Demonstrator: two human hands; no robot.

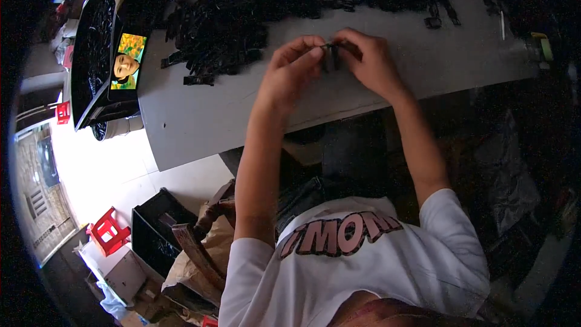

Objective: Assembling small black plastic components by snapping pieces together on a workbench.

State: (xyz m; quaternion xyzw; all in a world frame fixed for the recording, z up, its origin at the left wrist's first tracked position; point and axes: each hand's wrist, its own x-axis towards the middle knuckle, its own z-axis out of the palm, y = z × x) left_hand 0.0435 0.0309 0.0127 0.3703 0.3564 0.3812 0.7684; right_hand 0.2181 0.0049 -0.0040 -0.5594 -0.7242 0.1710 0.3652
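Note:
Over the grey tabletop (212, 124), both of my hands meet around a small black part (330, 57), probably plastic. My left hand (292, 69) pinches it from the left with thumb and index finger. From the other side, the fingers of my right hand (369, 63) are closed on the same part. Its exact kind is hard to make out, as fingertips cover much of it. To the left of my hands and beyond them spreads a heap of similar black pieces (221, 36).
A lit phone (127, 63) leans at the table's left end, beside a black bin (97, 42) of dark pieces. On the floor at lower left stand a black crate (160, 224), a red stool (110, 232) and a wooden chair (196, 254). A clear container (535, 51) sits at the far right.

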